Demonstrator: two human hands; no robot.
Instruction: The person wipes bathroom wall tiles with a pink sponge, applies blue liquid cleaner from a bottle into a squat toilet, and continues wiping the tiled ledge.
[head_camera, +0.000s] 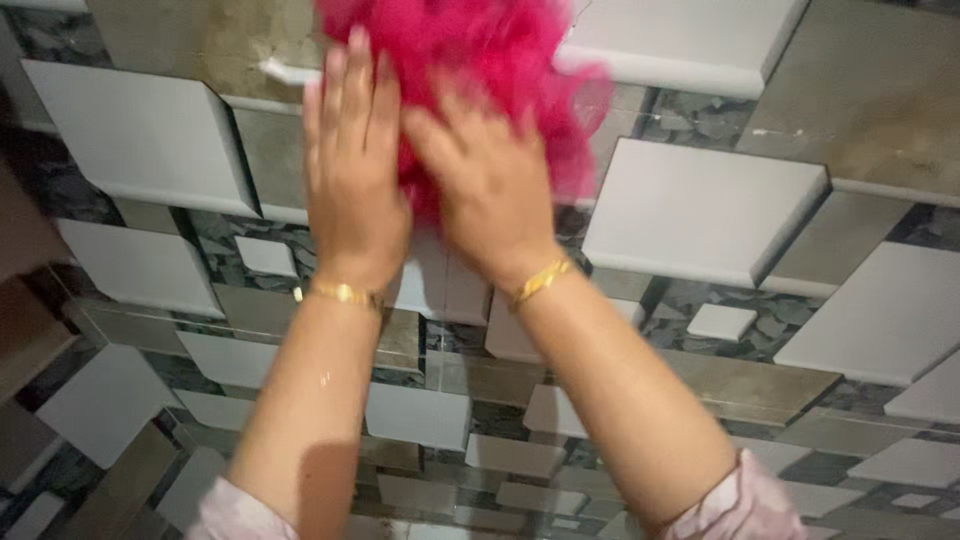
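Left hand (352, 170) is raised flat against the tiled wall (700, 205), fingers together and pointing up, palm toward the wall; its fingertips and inner edge touch the pink fluffy duster (470, 50), pressing rather than gripping, so I'd call it released and flat, likely steadying the fluff from that side; a gold bangle (345, 293) sits at the wrist; past the left hand's outer side, pale raised tile blocks run on.

Right hand (490, 185) lies just beside the left, touching or nearly so, palm down over the lower part of the duster with fingers spread into the fibres; cannot tell if those fingers close on a handle or core, since the fluff hides them; second gold bangle (540, 282) on this wrist.

Duster sits above and partly under both hands, flattened against the wall near the top edge; motion blur softens its right side; both palms press it to the surface, which looks like a wiping hold.

Pink patterned sleeves (735, 500) show at the forearms below.
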